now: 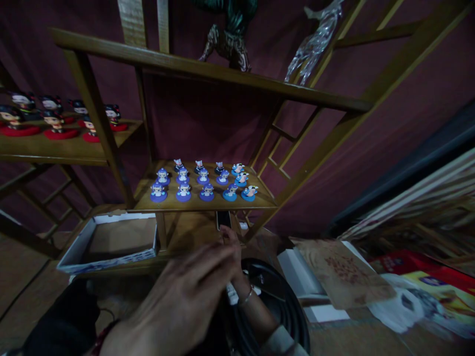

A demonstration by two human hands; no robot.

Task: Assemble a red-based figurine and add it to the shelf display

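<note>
My left hand (181,291) is large and blurred in the foreground, its back to me and its fingers pressed together, reaching right across my other hand. Behind it, my right hand (233,247) comes up from below with a bracelet (246,296) at the wrist and its fingers bent. The two hands overlap, so whatever lies between them is hidden. Just beyond my right fingertips is a dark phone-like rectangle (223,219). A small white object (232,294) shows below the hands. Above them, several small figurines on purple bases (183,192) and blue bases (249,193) stand in rows on a wooden shelf (144,198).
Figurines on red bases (55,123) fill the left shelf. An open shallow box (156,237) sits lower left. A black coiled hose (297,316), brown paper bag (341,272) and plastic bag (395,311) are right. A clear glass figure (315,42) stands on top.
</note>
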